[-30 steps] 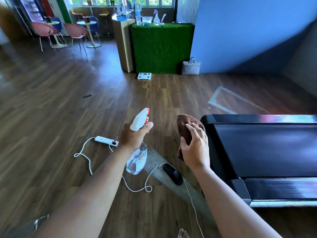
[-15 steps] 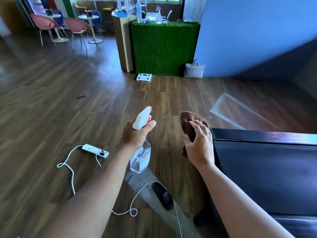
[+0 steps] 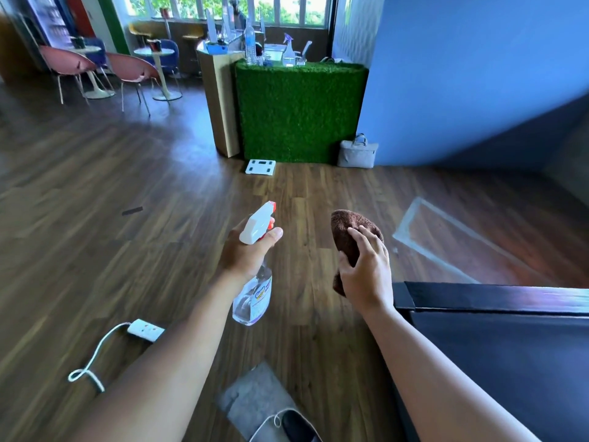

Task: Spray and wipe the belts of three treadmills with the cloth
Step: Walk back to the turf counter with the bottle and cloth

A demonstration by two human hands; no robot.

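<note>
My left hand [image 3: 245, 253] grips the neck of a clear spray bottle [image 3: 253, 299] with a white and red trigger head, held above the wooden floor with its nozzle pointing away from me. My right hand [image 3: 366, 272] clutches a bunched brown cloth [image 3: 349, 232] at about the same height, just left of a treadmill. The treadmill's black belt [image 3: 503, 362] and its dark end rail [image 3: 497, 296] fill the lower right corner. Neither hand touches the treadmill.
A white power strip [image 3: 145, 330] with its cord lies on the floor at lower left. A grey mat [image 3: 255, 400] and a dark plug lie near my feet. Far ahead stand a grass-covered counter [image 3: 299, 113], a white scale [image 3: 260, 167], a grey bag [image 3: 357, 153] and pink chairs [image 3: 134, 74].
My view has tilted up and shifted left, so the treadmill has slid down into the lower right corner. Both hands keep their grips on the bottle and the cloth.
</note>
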